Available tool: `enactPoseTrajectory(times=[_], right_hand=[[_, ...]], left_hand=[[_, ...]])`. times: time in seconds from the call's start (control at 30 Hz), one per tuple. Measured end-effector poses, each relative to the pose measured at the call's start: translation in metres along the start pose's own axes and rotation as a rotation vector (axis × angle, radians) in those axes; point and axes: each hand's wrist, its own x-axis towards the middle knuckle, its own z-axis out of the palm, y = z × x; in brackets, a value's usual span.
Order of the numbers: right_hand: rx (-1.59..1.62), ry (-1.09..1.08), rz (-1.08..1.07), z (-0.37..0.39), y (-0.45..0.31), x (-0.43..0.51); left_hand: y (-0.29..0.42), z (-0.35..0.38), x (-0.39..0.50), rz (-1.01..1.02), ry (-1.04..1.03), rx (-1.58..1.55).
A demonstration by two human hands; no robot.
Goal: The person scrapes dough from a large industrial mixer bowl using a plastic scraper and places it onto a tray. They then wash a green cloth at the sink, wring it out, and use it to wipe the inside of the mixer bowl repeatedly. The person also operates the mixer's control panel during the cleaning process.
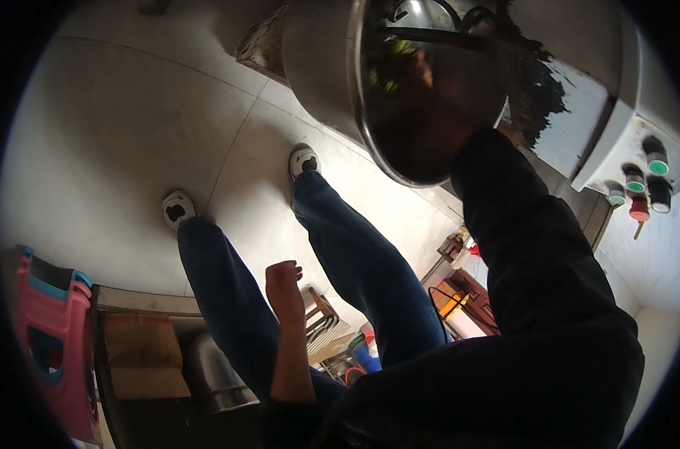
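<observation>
A large steel pot (323, 62) stands tilted in view at the top, with its round rim towards me. My right arm in a dark sleeve reaches over the rim, and my right hand (424, 73) is deep in the shadowed inside. Beside its fingers lies something leafy and green (393, 62); whether the hand grips it is too dark to tell. Dark curved handles or bars (429, 35) cross the upper part of the pot's mouth, near a shiny metal piece (415, 10). My left hand (283, 280) hangs in front of my legs, its fingers curled in with nothing visible in them.
Right of the pot is a pale machine housing with green and red push buttons (638, 209). A pink and blue plastic step stool (65, 337) stands at lower left, beside a cardboard box (143, 353). Behind my legs are a wooden-legged stool (320, 308) and a blue container (365, 353).
</observation>
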Motion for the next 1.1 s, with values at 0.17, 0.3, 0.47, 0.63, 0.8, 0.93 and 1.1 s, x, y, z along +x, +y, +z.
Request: enactPoseTrajectory(times=[0.17, 0.3, 0.47, 0.63, 0.8, 0.93, 1.1], right_hand=[[-0.109, 0.039, 0.190, -0.007, 0.036, 0.034], [-0.083, -0.059, 0.096, -0.003, 0.011, 0.015], [0.093, -0.312, -0.126, 0.010, -0.036, -0.033], [0.041, -0.267, -0.106, 0.004, -0.015, -0.064], [-0.206, -0.086, 0.120, -0.010, 0.036, -0.028], [-0.262, -0.035, 0.279, -0.022, 0.056, 0.009], [-0.249, -0.042, 0.339, -0.031, 0.063, 0.011]], left_hand=[[0.006, 0.000, -0.002, -0.051, -0.041, -0.056], [0.009, 0.005, 0.002, -0.181, 0.009, -0.197], [0.016, 0.011, 0.002, -0.157, -0.055, -0.238], [0.024, 0.007, 0.003, -0.215, 0.015, -0.314], [0.027, 0.006, 0.000, -0.197, -0.059, -0.374], [0.030, 0.000, -0.004, -0.213, 0.039, -0.400], [0.024, -0.008, -0.006, -0.286, -0.048, -0.541]])
